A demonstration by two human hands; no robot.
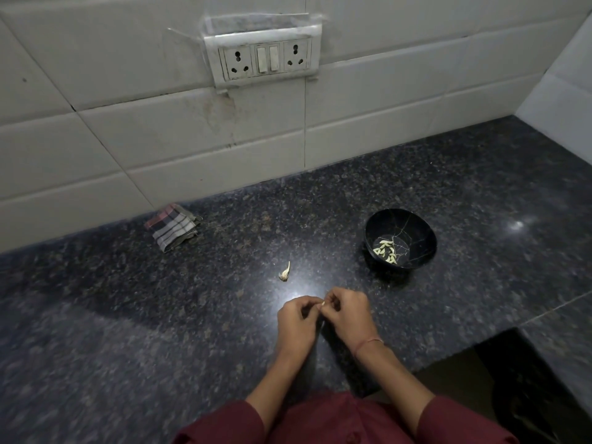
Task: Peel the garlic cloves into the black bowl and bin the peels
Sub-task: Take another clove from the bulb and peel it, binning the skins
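Fingers [309, 300] of the left hand [298, 322] and right hand [347, 315] curl in tight, pinching one garlic clove [323, 303] between them over the desk [160, 315], black bowl [416, 225] well apart.

Both forearms rise from the bottom centre of the frame, bare below dark red sleeves [224, 423], and converge a little below and right of the middle. The left hand [298, 322] and right hand [349, 315] meet there, backs toward the camera, fingers curled inward and fingertips close together. Between them they pinch a small pale garlic clove [323, 303]. A thin reddish thread [370, 342] circles the right wrist.
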